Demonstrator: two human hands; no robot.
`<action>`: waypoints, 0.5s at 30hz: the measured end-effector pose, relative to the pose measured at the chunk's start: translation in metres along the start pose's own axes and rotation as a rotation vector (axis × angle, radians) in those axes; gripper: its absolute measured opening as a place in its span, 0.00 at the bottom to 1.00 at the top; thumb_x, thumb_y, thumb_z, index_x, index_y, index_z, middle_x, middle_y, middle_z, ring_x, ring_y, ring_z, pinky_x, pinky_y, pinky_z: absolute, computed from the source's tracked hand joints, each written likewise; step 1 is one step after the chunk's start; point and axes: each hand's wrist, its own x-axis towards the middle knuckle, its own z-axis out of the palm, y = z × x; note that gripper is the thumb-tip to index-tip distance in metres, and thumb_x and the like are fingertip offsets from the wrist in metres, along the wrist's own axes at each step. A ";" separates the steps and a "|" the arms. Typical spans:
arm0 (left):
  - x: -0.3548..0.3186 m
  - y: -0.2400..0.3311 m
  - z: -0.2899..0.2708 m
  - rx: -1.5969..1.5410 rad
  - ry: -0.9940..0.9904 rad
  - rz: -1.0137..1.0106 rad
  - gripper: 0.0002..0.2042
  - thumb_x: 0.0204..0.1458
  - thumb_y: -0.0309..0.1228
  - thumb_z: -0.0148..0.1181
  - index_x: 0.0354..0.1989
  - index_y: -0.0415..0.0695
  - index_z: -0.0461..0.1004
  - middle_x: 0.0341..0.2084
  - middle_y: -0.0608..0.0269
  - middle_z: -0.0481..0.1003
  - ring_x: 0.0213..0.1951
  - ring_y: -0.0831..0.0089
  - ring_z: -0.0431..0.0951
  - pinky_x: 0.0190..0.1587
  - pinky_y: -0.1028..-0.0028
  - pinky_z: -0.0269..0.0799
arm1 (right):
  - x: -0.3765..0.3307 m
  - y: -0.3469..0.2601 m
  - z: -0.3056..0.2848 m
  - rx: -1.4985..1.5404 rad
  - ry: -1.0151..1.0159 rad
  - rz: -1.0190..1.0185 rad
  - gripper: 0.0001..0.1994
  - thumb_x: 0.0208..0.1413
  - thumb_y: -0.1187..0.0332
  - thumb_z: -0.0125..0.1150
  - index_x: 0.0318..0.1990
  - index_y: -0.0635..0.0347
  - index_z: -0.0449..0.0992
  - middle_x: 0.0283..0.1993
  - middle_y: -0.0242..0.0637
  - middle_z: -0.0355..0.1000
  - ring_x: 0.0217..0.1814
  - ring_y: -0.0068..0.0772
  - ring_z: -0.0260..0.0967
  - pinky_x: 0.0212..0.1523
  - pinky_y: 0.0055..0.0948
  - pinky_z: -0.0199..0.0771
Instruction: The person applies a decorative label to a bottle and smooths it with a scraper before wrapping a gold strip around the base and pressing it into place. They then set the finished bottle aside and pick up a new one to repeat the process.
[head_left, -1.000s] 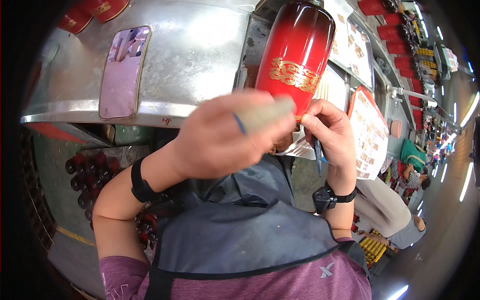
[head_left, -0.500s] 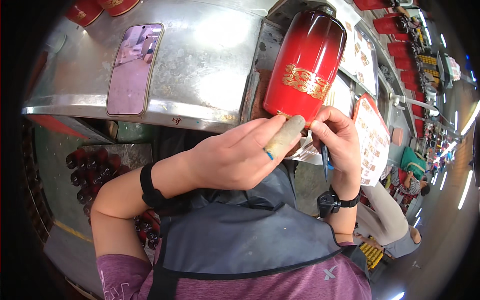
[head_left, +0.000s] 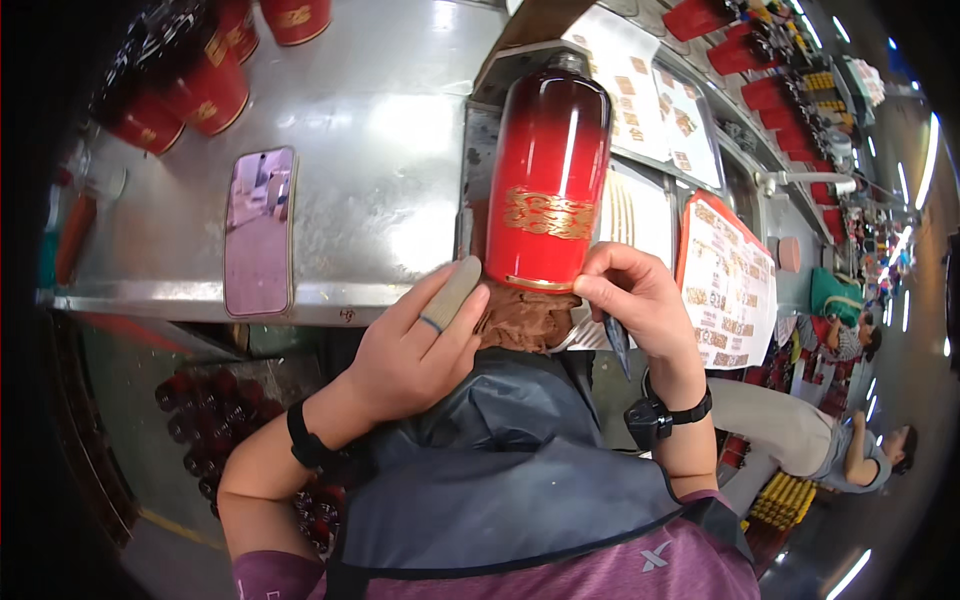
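A glossy red bottle (head_left: 548,190), dark toward its neck, lies on its side on a crumpled brown cloth (head_left: 525,320), base toward me. A gold ornamental band circles its lower part, and a thin gold line runs along the base rim. My left hand (head_left: 420,345) is just left of the base, apart from the bottle, fingers stretched out and holding nothing; one finger wears a beige finger cot (head_left: 450,295). My right hand (head_left: 640,305) has thumb and forefinger at the base's right edge. Its curled fingers hold a dark, pointed tool (head_left: 617,346), its tip pointing toward me.
On the metal bench a phone (head_left: 258,230) lies left, with red bottles (head_left: 205,90) behind it. Sheets of gold decals (head_left: 635,90) and an orange-edged sheet (head_left: 725,280) lie right. Dark-topped bottles (head_left: 215,420) stand low at left. Another person (head_left: 850,440) is at far right.
My left hand has come away from the bottle's base to its left. My right hand stays at the base edge with the tool. The view has shifted, so the bottle appears further left.
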 end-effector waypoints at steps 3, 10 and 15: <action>0.002 -0.001 -0.001 0.027 0.096 0.127 0.17 0.49 0.23 0.61 0.50 0.36 0.76 0.47 0.49 0.77 0.53 0.50 0.77 0.50 0.63 0.81 | 0.001 0.000 0.003 -0.029 0.020 0.023 0.06 0.58 0.70 0.67 0.31 0.60 0.77 0.25 0.20 0.70 0.26 0.07 0.61 0.27 0.15 0.59; 0.008 0.003 0.017 0.158 -0.029 0.172 0.16 0.56 0.25 0.54 0.50 0.28 0.74 0.53 0.35 0.73 0.52 0.42 0.76 0.53 0.57 0.78 | 0.008 0.025 -0.009 -0.221 0.037 -0.258 0.14 0.55 0.59 0.70 0.30 0.61 0.78 0.25 0.31 0.75 0.29 0.21 0.71 0.32 0.27 0.70; -0.017 -0.008 0.022 0.164 0.027 0.166 0.19 0.57 0.27 0.54 0.54 0.28 0.71 0.53 0.34 0.72 0.53 0.38 0.74 0.54 0.50 0.73 | 0.008 0.018 -0.003 -0.248 0.002 -0.247 0.16 0.54 0.56 0.70 0.30 0.61 0.78 0.24 0.33 0.72 0.27 0.22 0.68 0.30 0.26 0.67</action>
